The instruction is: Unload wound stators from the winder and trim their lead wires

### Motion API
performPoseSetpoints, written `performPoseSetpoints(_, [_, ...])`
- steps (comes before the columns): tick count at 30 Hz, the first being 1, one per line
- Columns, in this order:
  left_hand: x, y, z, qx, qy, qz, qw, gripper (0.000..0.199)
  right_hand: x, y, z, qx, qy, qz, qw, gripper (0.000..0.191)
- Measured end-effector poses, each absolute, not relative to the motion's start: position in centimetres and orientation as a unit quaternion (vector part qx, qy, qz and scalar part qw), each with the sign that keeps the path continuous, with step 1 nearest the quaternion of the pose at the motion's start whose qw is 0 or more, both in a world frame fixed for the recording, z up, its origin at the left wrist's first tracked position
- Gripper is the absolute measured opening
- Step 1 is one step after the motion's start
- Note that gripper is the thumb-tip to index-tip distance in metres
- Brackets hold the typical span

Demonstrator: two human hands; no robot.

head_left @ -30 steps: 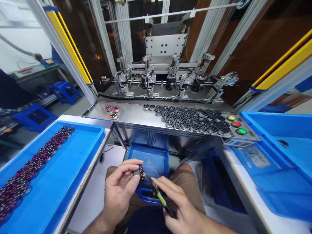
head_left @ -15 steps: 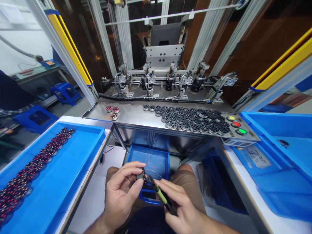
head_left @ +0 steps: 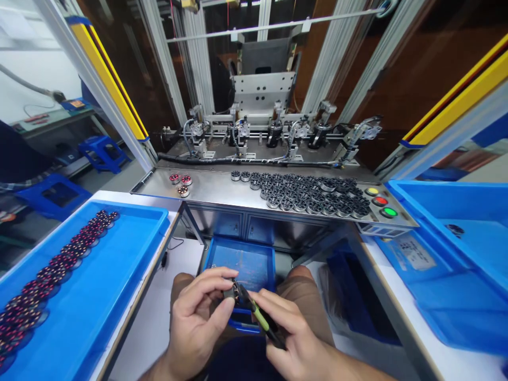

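My left hand (head_left: pixel 200 312) pinches a small dark round part with copper on it (head_left: pixel 231 291) between thumb and fingers, above my lap. In my right hand (head_left: pixel 293 328) is a pair of black and green pliers or cutters (head_left: pixel 260 316). Their dark jaws meet the right side of the round part, and the exact contact is too small to make out. Below the hands a blue tray (head_left: pixel 256 262) lies between my knees.
A blue tray (head_left: pixel 119 280) with rows of red and copper wound parts is at left. Black ring parts (head_left: pixel 309 193) cover the metal ledge ahead, beside three buttons (head_left: pixel 380 201). Blue bins (head_left: pixel 436 296) stand at right. A person's dark clothing (head_left: pixel 19 153) shows far left.
The thin wire seen trailing from the round part no longer shows. The tool's jaws sit closer against the part. The view has shifted slightly.
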State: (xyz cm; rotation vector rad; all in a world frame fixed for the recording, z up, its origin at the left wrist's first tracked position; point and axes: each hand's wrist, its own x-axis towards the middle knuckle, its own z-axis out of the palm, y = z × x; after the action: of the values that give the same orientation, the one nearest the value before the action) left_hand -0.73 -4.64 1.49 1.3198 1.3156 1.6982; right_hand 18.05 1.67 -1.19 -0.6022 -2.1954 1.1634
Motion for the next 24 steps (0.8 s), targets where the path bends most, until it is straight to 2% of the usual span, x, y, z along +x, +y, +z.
performPoseSetpoints(4, [-1.2,-4.5,1.2,0.518,0.500,0.630,0.292,0.023,18.3,2.0,-1.9,-0.261,-0.821,0.431,0.269,0.075])
performPoseSetpoints(7, [-1.9,-4.4,0.8,0.574,0.496,0.607,0.237,0.025,18.4,2.4,-1.9,-0.295,-0.798,0.451,0.269,0.070])
performPoseSetpoints(12, [-2.8,-4.2,0.3,0.634,0.501,0.576,0.126,0.056,19.3,2.1,-1.1,-0.321,-0.764,0.496,0.258,0.066])
performPoseSetpoints(18, [-2.6,-4.1,0.7,0.671,0.498,0.546,0.052,0.048,20.9,1.0,0.2,-0.289,-0.719,0.585,0.239,0.068])
performPoseSetpoints(24, [-2.7,-4.1,0.8,0.699,0.494,0.516,0.012,0.056,20.9,1.0,2.3,-0.228,-0.678,0.665,0.214,0.058])
